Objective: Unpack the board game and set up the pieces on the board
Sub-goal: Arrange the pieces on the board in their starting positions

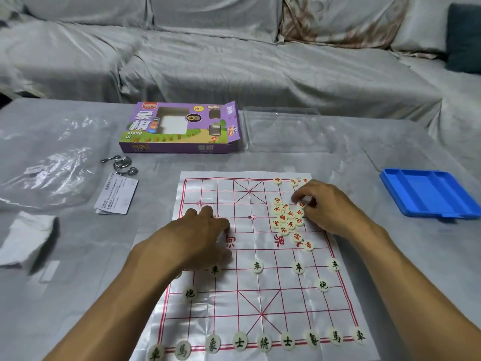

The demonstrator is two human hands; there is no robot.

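The board (260, 295) is white with red lines. Some pieces (263, 343) have black marks, others (286, 217) red. The box (179, 128) is purple. The tray (429, 194) is blue.

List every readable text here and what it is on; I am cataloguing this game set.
"象棋" and "XIANG QI": front of the purple box.
"車", "馬", "象", "士", "將", "炮": black characters on the near pieces.
"界": red, printed mid-board.
Red pieces in the heap: too small and jumbled to read reliably.
Leaflet: print too small.
Box's small badges: blurred.
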